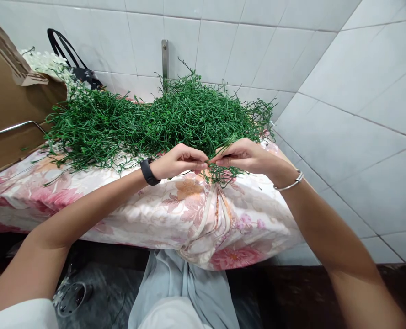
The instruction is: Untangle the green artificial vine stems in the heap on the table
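Observation:
A big tangled heap of thin green artificial-looking stems (196, 114) covers the back of the cloth-covered table. In front of its right half, my left hand (185, 161) and my right hand (242, 156) meet fingertip to fingertip. Both are closed in a pinch on a small green stem (210, 161), part of which is hidden by the fingers. A few more green sprigs (225, 174) lie on the cloth just below my hands. My left wrist wears a black band, my right a silver bangle.
A floral cloth (137, 214) drapes over the table's front edge. An open cardboard box (18, 109) stands at the left, with white flowers (48, 61) and a black-handled bag (82, 73) behind it. White tiled walls (251, 41) close off the back and right.

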The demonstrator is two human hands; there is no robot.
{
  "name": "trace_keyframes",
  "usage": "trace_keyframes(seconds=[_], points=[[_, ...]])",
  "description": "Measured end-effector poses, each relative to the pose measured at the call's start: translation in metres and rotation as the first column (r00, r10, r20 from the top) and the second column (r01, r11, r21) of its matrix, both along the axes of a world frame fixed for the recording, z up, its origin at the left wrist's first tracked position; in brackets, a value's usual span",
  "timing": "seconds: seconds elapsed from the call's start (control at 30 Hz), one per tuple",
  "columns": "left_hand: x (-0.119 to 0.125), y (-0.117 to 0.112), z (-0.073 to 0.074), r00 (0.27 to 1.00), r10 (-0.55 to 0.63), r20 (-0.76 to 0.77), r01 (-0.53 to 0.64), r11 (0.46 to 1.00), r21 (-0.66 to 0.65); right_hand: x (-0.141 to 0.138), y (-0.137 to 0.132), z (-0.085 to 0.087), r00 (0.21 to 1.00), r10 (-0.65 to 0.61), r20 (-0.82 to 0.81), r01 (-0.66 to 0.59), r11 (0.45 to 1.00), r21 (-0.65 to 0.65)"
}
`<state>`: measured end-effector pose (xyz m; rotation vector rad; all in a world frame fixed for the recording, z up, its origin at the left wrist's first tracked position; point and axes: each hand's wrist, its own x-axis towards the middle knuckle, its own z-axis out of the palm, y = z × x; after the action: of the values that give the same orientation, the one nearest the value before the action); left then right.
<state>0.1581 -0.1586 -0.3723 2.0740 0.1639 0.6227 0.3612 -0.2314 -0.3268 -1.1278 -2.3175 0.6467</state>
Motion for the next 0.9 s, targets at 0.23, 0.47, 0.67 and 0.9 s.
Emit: trace_keyframes(seconds=[0.23,0.47,0.67,0.9], points=[[0.004,0.004,-0.004,0.998,0.060,0.025,-0.057,0.994,-0.098,0.008,0.003,0.004,0.990,-0.074,0.116,0.064,0.994,0.090],[0.005,-0.001,-0.005,0.982,0.179,0.059,-0.189,0.936,0.296,-0.002,0.004,-0.003,0.982,-0.067,0.179,0.000,0.936,0.353],[0.006,-0.003,-0.006,0.974,0.185,0.133,-0.224,0.885,0.408,-0.008,0.000,-0.005,0.982,-0.084,0.169,0.008,0.913,0.408],[0.005,-0.004,-0.007,0.956,0.195,0.219,-0.258,0.914,0.312,-0.009,-0.001,-0.006,0.996,-0.073,0.044,0.059,0.960,0.275]])
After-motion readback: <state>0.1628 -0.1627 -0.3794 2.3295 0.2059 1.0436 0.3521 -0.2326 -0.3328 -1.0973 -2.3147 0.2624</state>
